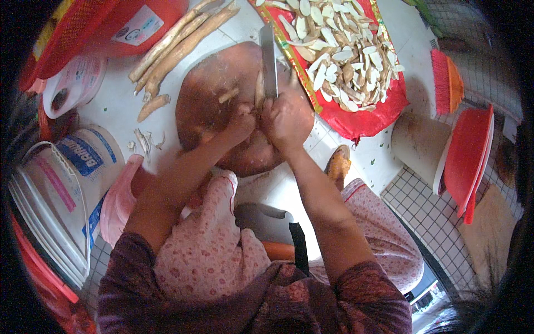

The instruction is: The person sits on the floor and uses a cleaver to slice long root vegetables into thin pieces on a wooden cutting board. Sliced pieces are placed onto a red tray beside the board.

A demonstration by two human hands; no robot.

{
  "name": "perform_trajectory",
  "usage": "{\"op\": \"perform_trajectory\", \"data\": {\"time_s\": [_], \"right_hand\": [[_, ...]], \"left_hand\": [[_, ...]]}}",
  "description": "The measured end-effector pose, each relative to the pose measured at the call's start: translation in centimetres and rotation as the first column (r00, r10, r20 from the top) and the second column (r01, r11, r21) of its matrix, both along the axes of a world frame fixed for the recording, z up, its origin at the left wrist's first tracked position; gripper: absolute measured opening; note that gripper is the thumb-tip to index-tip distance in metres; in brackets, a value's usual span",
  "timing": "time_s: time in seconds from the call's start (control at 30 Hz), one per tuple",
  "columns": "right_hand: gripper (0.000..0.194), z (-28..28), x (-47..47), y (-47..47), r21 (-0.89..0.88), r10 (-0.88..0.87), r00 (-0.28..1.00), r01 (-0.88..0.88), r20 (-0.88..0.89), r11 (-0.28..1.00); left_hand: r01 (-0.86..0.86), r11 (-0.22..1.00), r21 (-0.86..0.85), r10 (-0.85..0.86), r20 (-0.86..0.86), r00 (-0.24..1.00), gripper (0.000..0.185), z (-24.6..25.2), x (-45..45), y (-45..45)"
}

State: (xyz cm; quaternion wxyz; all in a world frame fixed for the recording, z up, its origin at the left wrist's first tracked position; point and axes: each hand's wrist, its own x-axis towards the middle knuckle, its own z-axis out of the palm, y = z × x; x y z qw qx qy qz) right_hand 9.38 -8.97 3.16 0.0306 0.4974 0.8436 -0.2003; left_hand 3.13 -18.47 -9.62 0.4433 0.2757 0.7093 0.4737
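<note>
My right hand [281, 117] is closed on the handle end of a cleaver [269, 58], whose blade points away from me over a round wooden chopping block [208, 83]. Along the blade's left side lies a pale root piece [259, 89]. My left hand [243, 121] is curled at the near end of that root; its fingertips are partly hidden. A short root offcut [228, 95] rests on the block. Whole long roots [183, 46] lie on the floor beyond its left side. Right of the block, many sliced root pieces [346, 54] are heaped on a red plastic sheet [392, 108].
At the left stand a white plastic bucket [79, 154], a pink plastic vessel [119, 200] and a red basket [96, 29]. Shavings [144, 144] lie on the floor. Right are a red-bristled brush [444, 81], a beige container [419, 142] and a red basin [467, 158].
</note>
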Motion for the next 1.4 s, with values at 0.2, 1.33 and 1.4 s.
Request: {"op": "perform_trajectory", "data": {"time_s": [0.2,1.33,1.4], "right_hand": [[0.035,-0.2,0.6,0.7,-0.078,-0.086,0.988,0.077,-0.127,0.994],[0.021,-4.3,3.7,-1.6,-0.027,-0.148,0.949,0.146,-0.278,0.989],[0.018,-4.9,3.8,-1.7,0.053,-0.101,0.879,0.142,-0.465,0.988]], "left_hand": [[-0.075,0.997,0.036,0.076,-0.019,0.997,0.023,-1.6,1.3,-0.4],[-0.134,0.986,-0.100,0.103,-0.268,0.958,0.019,-0.8,1.1,-0.6],[-0.088,0.977,-0.195,0.047,-0.206,0.977,0.026,-0.4,1.1,-0.5]]}}
